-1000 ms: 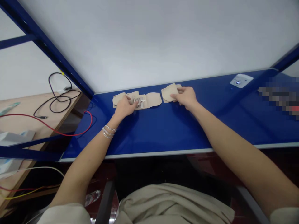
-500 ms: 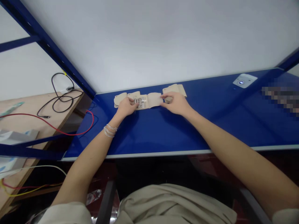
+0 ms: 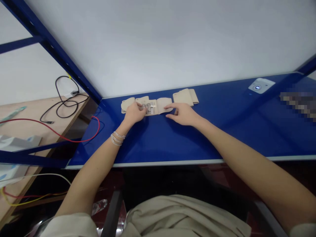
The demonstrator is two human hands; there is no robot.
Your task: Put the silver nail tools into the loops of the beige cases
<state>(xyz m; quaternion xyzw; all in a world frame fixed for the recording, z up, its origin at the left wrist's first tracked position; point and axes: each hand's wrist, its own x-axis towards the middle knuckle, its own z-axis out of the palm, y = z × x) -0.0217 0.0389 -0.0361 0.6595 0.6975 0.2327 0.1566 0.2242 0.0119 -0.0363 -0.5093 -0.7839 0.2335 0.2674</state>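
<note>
A beige folding case (image 3: 155, 112) lies opened out on the blue table, with several small shiny metal tools (image 3: 148, 107) in its middle part. My left hand (image 3: 134, 113) rests over the case's left part, fingers closed on it beside the tools; the fingertips are partly hidden. A pale rounded flap (image 3: 163, 104) extends from the case's right side. At that flap's right end my right hand (image 3: 184, 113) is open, thumb and index finger apart, with nothing between them. Whether the index fingertip touches the flap I cannot tell. Behind this hand lies another beige folded piece (image 3: 184, 96).
A white device with a round lens (image 3: 261, 85) lies at the table's right back. Blue frame posts (image 3: 61, 59) border the left side. A red cable (image 3: 98, 126) loops over the table's left edge. A black cable (image 3: 63, 115) lies on the wooden bench (image 3: 22, 112).
My right hand has let go of the flap's right end and moved slightly down and left, its fingers now apart. My left hand has stayed on the case.
</note>
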